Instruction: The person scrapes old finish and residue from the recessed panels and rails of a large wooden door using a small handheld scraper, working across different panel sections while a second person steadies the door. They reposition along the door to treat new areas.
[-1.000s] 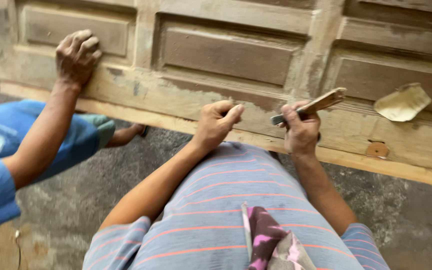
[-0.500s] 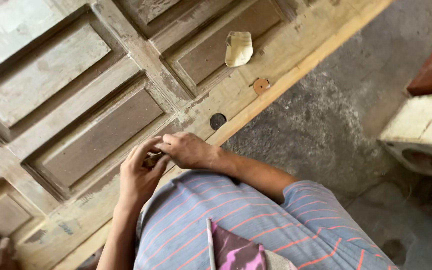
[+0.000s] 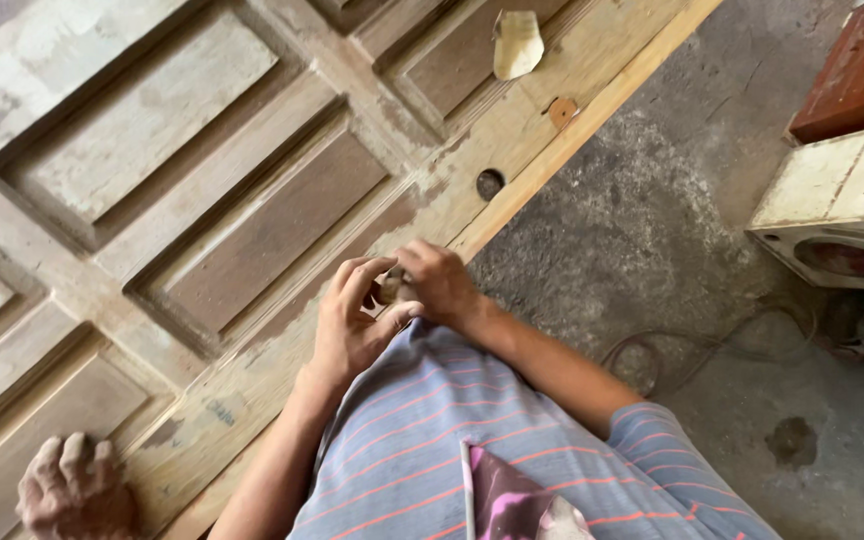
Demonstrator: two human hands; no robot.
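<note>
Looking down through the head camera, I saw my two hands meeting at the near edge of a worn, panelled wooden door (image 3: 252,215) lying flat. My left hand (image 3: 352,325) was half curled, its fingers (image 3: 362,275) bent toward a small brownish object (image 3: 390,290) pinched in the closed fingers of my right hand (image 3: 439,283); what the object was I could not tell. I judged it might slip out of so small a grip and drop onto the rough concrete floor (image 3: 642,230). Another person's hand (image 3: 72,490) pressed on the door at the lower left. Farther up the door lay a pale, curled scrap (image 3: 517,42), a small reddish tag (image 3: 562,112) near the edge, and a round hole (image 3: 490,183). To the right stood a cream box with a round opening (image 3: 837,210) and a red board (image 3: 862,65). No labels were readable
</note>
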